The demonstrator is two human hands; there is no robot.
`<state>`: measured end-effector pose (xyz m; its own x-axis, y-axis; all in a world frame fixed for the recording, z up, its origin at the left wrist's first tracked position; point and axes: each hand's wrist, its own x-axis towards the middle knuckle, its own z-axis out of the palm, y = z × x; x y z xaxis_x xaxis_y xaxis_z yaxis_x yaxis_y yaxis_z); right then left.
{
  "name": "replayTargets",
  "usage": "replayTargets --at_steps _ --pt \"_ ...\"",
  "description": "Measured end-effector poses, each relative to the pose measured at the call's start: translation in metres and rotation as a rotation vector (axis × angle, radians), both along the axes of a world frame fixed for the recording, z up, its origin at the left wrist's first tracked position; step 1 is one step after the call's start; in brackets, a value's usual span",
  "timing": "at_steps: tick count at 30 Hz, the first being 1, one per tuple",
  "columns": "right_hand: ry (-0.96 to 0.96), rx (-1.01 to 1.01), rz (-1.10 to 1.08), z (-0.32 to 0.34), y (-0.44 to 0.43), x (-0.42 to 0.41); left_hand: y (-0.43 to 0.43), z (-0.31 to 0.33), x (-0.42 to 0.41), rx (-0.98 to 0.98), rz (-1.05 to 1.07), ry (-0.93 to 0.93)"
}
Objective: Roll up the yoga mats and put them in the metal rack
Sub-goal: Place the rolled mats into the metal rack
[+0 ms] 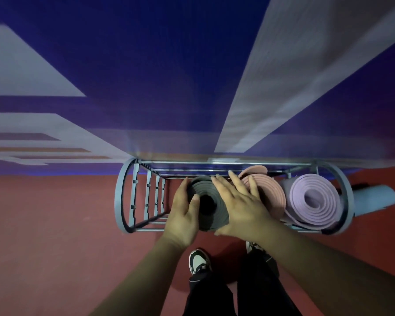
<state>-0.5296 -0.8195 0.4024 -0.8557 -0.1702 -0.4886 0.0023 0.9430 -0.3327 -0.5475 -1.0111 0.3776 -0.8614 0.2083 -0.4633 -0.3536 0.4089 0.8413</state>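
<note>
Grey rolled mat point(214, 218) stands in the metal rack point(119, 197). Left hand point(183, 213) curls round its side, right hand point(237, 206) lies flat on top, hiding part. Pink mat point(271, 190) is just right of that hand.

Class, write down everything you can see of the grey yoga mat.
The grey yoga mat is rolled into a tight spiral of matte, foam-like layers round a dark hollow core. It stands on end in the metal rack, beside the pink mat. The left hand grips its left side, thumb by the core; the right hand lies flat across its right side.
</note>
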Motion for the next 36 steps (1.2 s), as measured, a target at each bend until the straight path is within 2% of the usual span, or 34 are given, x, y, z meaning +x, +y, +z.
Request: replayTargets --at_steps 8,17,27,33,36 --pt "-0.002 0.043 -0.013 0.014 0.027 0.01 0.003 0.006 0.0 -0.224 -0.104 0.143" --pt "0.006 -0.069 -0.126 0.025 0.037 0.019 0.012 0.026 0.005 -0.412 -0.181 0.253" --pt "0.138 -0.083 -0.333 0.058 0.087 0.058 0.058 0.07 0.022 -0.357 -0.339 0.356" --pt "0.284 -0.062 -0.516 0.074 0.154 0.111 0.123 0.087 0.035 -0.288 -0.473 0.431" --pt "0.289 -0.05 -0.598 0.071 0.199 0.136 0.174 0.09 0.05 -0.285 -0.558 0.446"
